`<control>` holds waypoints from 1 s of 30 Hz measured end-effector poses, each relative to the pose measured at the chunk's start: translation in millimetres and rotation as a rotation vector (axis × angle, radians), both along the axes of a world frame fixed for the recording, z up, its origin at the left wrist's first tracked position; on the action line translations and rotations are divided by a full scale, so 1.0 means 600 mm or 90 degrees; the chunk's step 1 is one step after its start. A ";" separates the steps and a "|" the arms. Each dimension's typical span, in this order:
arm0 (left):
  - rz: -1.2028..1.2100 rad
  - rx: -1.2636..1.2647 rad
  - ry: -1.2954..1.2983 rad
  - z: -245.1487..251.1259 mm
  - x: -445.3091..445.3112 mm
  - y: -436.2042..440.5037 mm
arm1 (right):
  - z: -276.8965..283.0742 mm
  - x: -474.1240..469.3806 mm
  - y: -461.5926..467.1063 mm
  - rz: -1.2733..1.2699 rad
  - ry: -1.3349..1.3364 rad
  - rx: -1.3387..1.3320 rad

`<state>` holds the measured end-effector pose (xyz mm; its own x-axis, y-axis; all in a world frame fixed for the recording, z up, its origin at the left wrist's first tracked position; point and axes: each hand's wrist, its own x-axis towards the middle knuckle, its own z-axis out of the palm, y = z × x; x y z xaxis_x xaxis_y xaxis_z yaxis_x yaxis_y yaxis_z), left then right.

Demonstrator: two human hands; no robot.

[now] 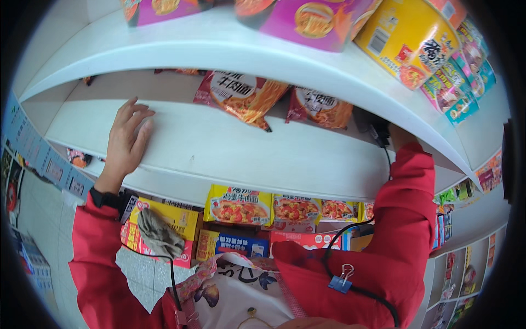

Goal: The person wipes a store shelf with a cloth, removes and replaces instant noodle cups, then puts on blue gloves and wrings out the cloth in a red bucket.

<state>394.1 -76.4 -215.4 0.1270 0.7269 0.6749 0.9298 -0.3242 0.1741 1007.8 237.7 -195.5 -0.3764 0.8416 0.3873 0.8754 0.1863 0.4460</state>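
Observation:
My left hand [128, 137] hovers at the left part of a white shelf board [197, 152], holding nothing, with its fingers apart. At the right, my right hand [399, 135] reaches in beneath the upper shelf board [213, 51]. Only part of it shows beside a black wrist device [380, 135]; its fingers are hidden. Near it lies a bag of instant noodles [320, 106] in red and orange wrapping. Another instant noodle bag [242, 96] sits left of that one, its corner sticking out over the bare board.
Above stand purple noodle packs [306, 22] and a yellow noodle tub [407, 39]. Below are yellow noodle packs [238, 205], a blue carton [236, 244] and a grey cloth [160, 234] on a yellow carton [176, 216]. A black cable [349, 226] runs along my right arm.

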 end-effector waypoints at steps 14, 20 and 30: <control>-0.007 -0.004 0.004 -0.015 -0.014 0.007 | 0.036 -0.057 -0.292 0.037 0.317 -0.293; -0.030 0.060 -0.013 -0.023 -0.010 0.013 | 0.022 -0.102 -0.460 -0.222 0.316 -0.256; -0.065 0.200 -0.079 -0.027 -0.006 0.019 | -0.020 -0.464 -0.572 0.266 0.363 -0.156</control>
<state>390.3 -65.3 -231.6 0.0917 0.4691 0.8784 0.8680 -0.4699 0.1603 729.1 -105.5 -207.7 -0.4808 0.7597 0.4378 0.7930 0.5898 -0.1526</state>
